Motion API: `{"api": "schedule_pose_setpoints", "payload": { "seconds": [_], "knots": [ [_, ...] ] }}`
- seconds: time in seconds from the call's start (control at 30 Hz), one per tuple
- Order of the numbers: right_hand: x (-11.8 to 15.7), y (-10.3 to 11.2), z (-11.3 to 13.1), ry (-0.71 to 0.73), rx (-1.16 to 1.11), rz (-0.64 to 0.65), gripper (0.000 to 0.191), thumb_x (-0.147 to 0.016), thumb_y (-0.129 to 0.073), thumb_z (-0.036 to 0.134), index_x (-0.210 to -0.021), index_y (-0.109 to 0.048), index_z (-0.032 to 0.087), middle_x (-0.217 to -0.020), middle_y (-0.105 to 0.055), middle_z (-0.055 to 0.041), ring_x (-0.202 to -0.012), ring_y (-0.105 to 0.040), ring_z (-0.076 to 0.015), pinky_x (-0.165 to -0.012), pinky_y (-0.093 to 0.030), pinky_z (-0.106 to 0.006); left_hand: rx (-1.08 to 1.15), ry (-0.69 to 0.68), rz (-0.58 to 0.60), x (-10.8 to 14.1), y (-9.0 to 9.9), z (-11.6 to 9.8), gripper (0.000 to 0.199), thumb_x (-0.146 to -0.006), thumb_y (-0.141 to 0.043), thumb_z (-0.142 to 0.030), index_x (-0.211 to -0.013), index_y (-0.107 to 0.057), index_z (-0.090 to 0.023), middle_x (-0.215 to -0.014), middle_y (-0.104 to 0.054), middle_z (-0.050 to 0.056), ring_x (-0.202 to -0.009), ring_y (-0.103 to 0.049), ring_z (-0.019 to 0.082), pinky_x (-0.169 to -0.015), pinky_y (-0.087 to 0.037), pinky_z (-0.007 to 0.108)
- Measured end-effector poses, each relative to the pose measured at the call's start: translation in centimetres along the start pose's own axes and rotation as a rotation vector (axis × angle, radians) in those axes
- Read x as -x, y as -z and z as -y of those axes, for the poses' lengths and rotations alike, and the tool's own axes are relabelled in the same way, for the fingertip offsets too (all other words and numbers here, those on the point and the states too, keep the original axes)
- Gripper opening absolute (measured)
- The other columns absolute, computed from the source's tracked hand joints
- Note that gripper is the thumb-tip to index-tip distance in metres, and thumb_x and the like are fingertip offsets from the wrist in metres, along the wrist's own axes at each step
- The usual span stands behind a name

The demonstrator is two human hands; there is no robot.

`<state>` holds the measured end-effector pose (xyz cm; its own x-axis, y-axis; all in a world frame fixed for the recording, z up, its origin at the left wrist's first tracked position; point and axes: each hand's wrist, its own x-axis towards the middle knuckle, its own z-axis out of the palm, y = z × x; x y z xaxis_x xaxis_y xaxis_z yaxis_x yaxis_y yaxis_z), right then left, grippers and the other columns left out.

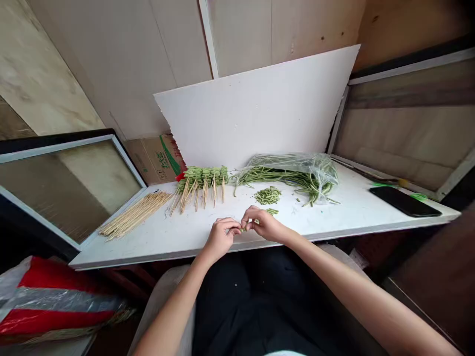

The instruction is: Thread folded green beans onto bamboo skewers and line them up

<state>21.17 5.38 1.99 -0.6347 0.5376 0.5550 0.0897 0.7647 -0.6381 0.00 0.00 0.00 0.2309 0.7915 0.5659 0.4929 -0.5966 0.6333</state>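
Observation:
Near the front edge of the white table (185, 235), my left hand (221, 236) and my right hand (261, 223) meet fingertip to fingertip. Both are closed in a pinch around a small green bean piece (242, 229), mostly hidden by the fingers. Just beyond my right hand lie a few cut pieces (272, 211) and a heap of short bean pieces (267, 195). Skewered beans (208, 174) are stacked at the back, their sticks pointing toward me. Bare wooden skewers (135, 216) lie in a bundle on the left.
Long green beans (282, 176) lie partly inside a clear plastic bag (322, 165) at the back. A black phone (405, 201) rests on the right. A cardboard box (154, 159) stands at the back left, and a white board (252, 113) leans behind the table.

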Motion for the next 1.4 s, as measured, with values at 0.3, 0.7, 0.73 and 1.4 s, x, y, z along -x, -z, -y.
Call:
{"api": "schedule_pose_setpoints", "payload": {
  "seconds": [0.3,0.7,0.73,1.4],
  "knots": [
    [0.5,6.7,-3.9,-0.126,0.231,-0.199,0.018,-0.095,-0.072,0.038,-0.090,-0.080,0.022,-0.101,-0.074,-0.0120,-0.100,-0.065,-0.0286,-0.077,-0.051,-0.036,0.021,0.083,0.034,0.0,0.6,0.0,0.018,-0.090,-0.071,-0.005,-0.086,-0.082,-0.020,-0.087,-0.080,0.005,-0.081,-0.072,0.019,-0.079,-0.055,0.030],
    [3.1,9.1,-9.7,-0.565,0.463,-0.069,0.050,-0.100,-0.057,0.059,-0.089,-0.085,0.019,-0.088,-0.082,-0.0119,-0.081,-0.072,-0.0279,-0.074,-0.050,-0.034,0.001,0.124,0.067,0.2,0.4,0.3,0.007,-0.093,-0.077,-0.022,-0.096,-0.083,-0.019,-0.097,-0.082,0.009,-0.091,-0.076,0.022,-0.083,-0.059,0.033],
    [3.1,9.1,-9.6,-0.589,0.431,-0.059,0.056,-0.103,-0.050,0.061,-0.090,-0.085,0.018,-0.091,-0.083,-0.0134,-0.083,-0.073,-0.0285,-0.075,-0.051,-0.034,-0.001,0.124,0.068,0.2,0.4,0.3,0.007,-0.093,-0.077,-0.023,-0.096,-0.083,-0.019,-0.097,-0.082,0.009,-0.091,-0.076,0.022,-0.083,-0.059,0.033],
    [2.4,9.6,-8.4,-0.697,0.454,-0.052,0.068,-0.108,-0.035,0.062,-0.093,-0.084,0.017,-0.099,-0.083,-0.0168,-0.090,-0.075,-0.0296,-0.081,-0.052,-0.033,0.006,0.148,0.116,0.3,0.3,0.7,0.010,-0.093,-0.077,-0.028,-0.098,-0.084,-0.021,-0.099,-0.080,0.008,-0.091,-0.072,0.021,-0.077,-0.054,0.030]
  ]
}}
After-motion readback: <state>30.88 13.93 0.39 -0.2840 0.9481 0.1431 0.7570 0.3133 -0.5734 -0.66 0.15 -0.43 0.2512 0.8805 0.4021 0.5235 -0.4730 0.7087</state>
